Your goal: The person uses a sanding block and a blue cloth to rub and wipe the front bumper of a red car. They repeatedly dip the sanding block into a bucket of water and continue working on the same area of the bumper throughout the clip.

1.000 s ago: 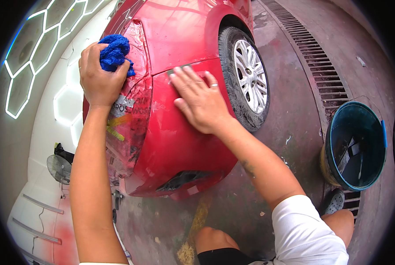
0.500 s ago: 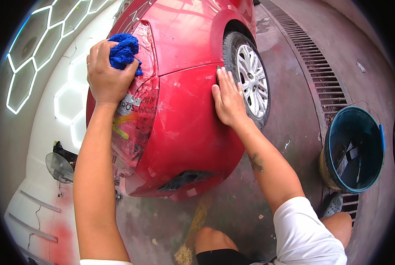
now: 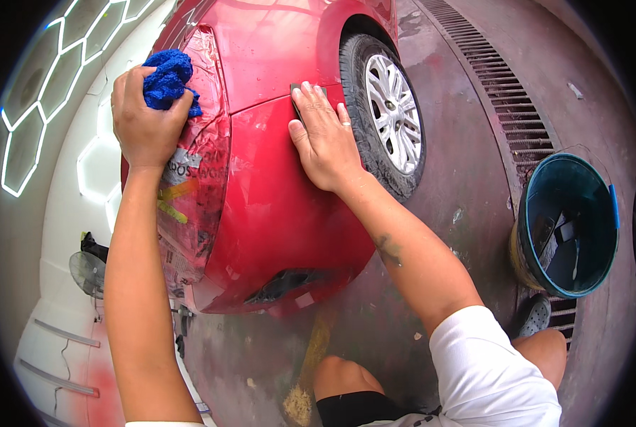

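My left hand [image 3: 146,121] is closed around a crumpled blue cloth [image 3: 167,77], at the upper part of a headlight area covered with taped newspaper and plastic film [image 3: 208,128]. My right hand [image 3: 325,146] lies with its fingers stretched flat along the red bumper [image 3: 275,213], close to the seam with the fender. Under those fingers is a thin dark sheet that looks like sandpaper [image 3: 297,101]; only its edge shows, and the hand presses it to the paint. Wet sheen and drops mark the red surface.
The front wheel [image 3: 393,114] stands just right of my right hand. A dark teal bucket [image 3: 521,249] with water and small items inside sits at the right, beside a floor drain grate [image 3: 499,85]. Hexagonal lights and a fan [image 3: 87,273] are at the left.
My right hand has slid left and up over the bumper with the dark sheet, away from the wheel arch. The left hand keeps the cloth at the masked area; the whole view has shifted slightly.
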A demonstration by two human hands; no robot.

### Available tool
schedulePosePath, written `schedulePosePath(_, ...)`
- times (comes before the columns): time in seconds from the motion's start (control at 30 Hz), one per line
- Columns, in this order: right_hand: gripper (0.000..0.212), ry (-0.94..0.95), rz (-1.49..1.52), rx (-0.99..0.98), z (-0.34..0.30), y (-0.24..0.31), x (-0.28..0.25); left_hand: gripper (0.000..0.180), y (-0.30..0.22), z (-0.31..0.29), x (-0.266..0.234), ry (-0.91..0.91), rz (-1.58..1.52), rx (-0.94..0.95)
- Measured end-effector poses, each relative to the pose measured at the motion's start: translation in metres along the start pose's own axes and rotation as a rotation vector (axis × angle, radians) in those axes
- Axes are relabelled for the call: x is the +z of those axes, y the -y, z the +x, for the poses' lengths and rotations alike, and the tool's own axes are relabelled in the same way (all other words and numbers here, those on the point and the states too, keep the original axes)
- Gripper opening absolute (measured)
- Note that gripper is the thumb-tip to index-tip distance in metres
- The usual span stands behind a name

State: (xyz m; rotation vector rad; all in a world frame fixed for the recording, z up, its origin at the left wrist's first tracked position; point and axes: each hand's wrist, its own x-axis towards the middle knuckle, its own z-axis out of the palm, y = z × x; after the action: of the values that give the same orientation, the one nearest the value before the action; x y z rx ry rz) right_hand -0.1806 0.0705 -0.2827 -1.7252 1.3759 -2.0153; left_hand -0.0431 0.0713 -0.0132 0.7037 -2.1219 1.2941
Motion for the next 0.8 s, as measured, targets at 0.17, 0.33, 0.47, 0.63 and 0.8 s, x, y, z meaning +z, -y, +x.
schedulePosePath(0.17,0.074,0.024,0.097,0.008,-0.124,0.031,0.02,0.052,-0.001,0.013,-0.002,-0.038,0.009,0.021)
schedulePosePath(0.33,0.063,-0.064,-0.023,0.106,-0.028,-0.007,0.004,0.051,0.006,0.003,0.0,-0.02,0.007,0.006)
schedulePosePath(0.47,0.065,-0.081,0.072,0.123,-0.049,-0.005,0.016,0.05,0.007,0.006,-0.005,-0.03,0.009,0.015)
schedulePosePath(0.63,0.067,-0.037,0.02,0.109,-0.064,-0.013,0.004,0.051,0.0,0.013,0.006,-0.058,-0.019,0.028)
schedulePosePath(0.8,0.064,-0.022,-0.002,0.071,-0.031,-0.01,0.004,0.051,0.006,0.003,-0.004,-0.015,0.014,0.025)
